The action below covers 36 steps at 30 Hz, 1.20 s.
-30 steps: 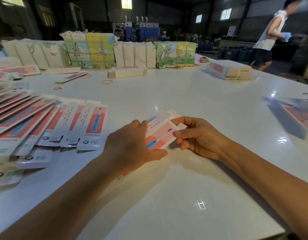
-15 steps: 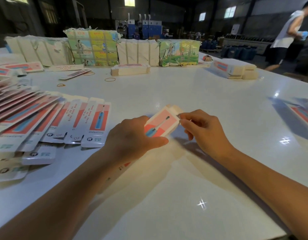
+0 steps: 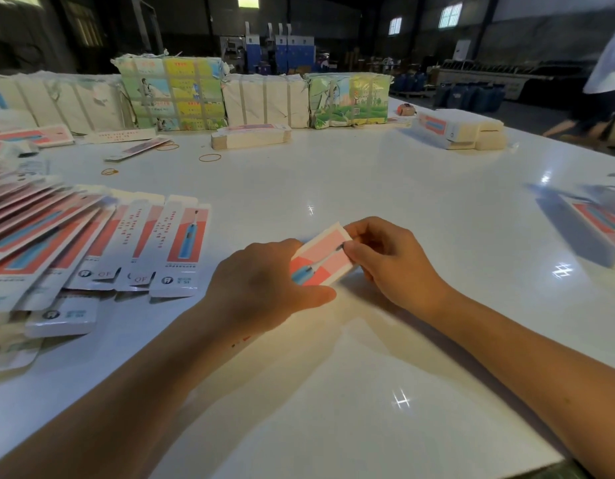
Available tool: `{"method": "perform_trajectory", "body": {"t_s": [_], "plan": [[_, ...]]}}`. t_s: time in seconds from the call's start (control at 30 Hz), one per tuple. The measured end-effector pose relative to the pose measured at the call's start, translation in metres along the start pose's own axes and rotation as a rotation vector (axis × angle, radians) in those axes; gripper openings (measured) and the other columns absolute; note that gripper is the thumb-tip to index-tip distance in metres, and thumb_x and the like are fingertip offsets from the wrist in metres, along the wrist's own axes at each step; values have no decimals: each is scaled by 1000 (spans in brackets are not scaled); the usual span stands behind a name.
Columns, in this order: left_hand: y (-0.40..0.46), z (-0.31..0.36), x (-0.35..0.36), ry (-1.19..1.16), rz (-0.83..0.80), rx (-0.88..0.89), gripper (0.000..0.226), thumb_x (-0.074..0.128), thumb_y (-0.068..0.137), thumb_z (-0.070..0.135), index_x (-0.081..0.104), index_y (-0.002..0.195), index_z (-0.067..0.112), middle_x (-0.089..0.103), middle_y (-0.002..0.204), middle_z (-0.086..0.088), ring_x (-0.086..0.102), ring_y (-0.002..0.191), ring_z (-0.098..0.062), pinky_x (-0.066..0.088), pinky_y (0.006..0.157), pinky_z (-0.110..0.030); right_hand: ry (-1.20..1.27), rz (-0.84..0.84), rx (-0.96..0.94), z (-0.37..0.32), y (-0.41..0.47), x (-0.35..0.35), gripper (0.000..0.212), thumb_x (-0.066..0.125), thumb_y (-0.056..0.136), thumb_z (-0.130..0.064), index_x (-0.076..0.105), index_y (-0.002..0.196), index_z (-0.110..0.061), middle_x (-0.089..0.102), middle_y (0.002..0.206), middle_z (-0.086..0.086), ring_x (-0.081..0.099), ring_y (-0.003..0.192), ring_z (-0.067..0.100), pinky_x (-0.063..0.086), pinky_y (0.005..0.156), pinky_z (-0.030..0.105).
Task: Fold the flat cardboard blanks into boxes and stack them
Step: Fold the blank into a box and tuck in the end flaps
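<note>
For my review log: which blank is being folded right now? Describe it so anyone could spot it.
On the white table, look near the middle front, right of the fanned blanks. The blank is the only one held in both hands, left hand and right hand.

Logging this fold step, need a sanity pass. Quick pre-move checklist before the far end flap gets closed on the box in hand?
1. Left hand grips the near end of the box: ok.
2. Right hand fingers pinch the far end: ok.
3. Box body squared up: cannot tell, the left hand hides most of it.
4. End flap tucked: cannot tell, the fingers cover it.
5. Flat blanks fanned out on the left, apart from both hands: ok.
6. Bare table beyond the hands: ok.
</note>
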<state>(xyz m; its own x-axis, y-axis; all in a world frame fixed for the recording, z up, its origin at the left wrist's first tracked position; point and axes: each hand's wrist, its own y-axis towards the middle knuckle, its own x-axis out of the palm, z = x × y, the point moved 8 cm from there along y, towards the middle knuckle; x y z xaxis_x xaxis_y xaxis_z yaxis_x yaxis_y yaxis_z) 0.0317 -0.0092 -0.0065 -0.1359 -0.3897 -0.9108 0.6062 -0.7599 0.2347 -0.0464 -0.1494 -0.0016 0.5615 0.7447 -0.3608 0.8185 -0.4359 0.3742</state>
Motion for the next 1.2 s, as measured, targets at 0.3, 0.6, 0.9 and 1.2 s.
{"method": "perform_trajectory", "body": {"t_s": [0.3,0.6,0.9,1.2], "plan": [[-4,9,3,149,-6,32,65,55,74,70,44,125,32,60,116,10,51,75,-9,35,58,-12,-241,-117,-63,-5,-6,6,12,48,93,-7,49,84,-15,60,73,-1,53,66,15,44,64,33],[-7,6,-5,62,41,3,73,46,68,74,44,126,29,58,123,9,57,85,-11,43,66,-18,-78,-9,-82,-10,1,-2,31,54,93,-6,64,83,-34,57,91,-5,52,72,1,41,65,12],[-4,7,-2,69,63,-35,60,55,75,69,45,123,34,60,116,11,55,84,-10,48,72,-24,-1,95,-85,-12,-5,-3,31,53,92,1,67,98,-26,70,87,-10,65,82,11,55,79,27],[-4,8,-6,78,112,-31,80,36,61,75,44,124,27,59,112,9,48,78,-8,37,62,-17,20,170,-81,-16,-10,-5,26,57,94,-17,63,118,-26,68,98,-19,65,84,-3,52,85,17]]}}
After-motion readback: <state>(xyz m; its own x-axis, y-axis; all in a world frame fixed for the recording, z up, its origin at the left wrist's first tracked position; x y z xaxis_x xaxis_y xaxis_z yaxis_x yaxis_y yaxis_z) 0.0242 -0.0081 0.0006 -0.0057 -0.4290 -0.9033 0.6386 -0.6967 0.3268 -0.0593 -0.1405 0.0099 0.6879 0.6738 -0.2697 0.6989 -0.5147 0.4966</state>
